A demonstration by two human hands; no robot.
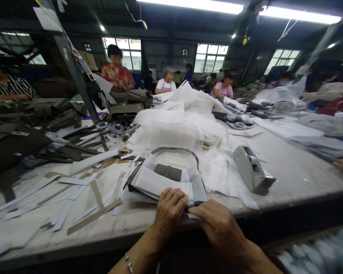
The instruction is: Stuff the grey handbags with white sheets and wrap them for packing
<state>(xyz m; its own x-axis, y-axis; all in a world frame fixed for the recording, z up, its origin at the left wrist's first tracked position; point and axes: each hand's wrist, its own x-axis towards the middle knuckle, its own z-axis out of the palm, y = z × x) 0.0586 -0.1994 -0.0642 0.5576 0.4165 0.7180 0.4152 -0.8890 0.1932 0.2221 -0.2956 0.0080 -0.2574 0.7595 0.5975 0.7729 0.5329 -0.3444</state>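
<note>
A handbag point(161, 182) in dark grey-olive material lies near the front edge of the pale, smooth-topped bench point(300, 186); soft, matte white foam-like sheet point(156, 184) covers much of it, leaving a ridged rectangular patch bare in the middle, while its slim handle point(178, 149) curves in a rounded arch at the far side; the left hand point(172, 207) lies over the near edge of the white sheet, knuckles bent and fingers side by side, its thumb hidden, so I cannot tell whether its grip is closed on anything; the right hand point(220, 220) has its grip closed on the bag's near right edge, fingertips pinched just beside the left hand; a shiny metal bracelet point(127, 262) circles the left wrist; to the right stands a wedge-shaped grey tape dispenser point(250, 171) with hard, moulded sides; behind the bag rises a loose heap of thin white sheets point(171, 131), crumpled and slightly translucent; to the left lie flat, straight strips point(97, 194), some white, some brownish, crossing at angles; beyond them sit dark bags point(14, 148) with metallic fittings; several co-workers point(118, 74) occupy the far side.
</note>
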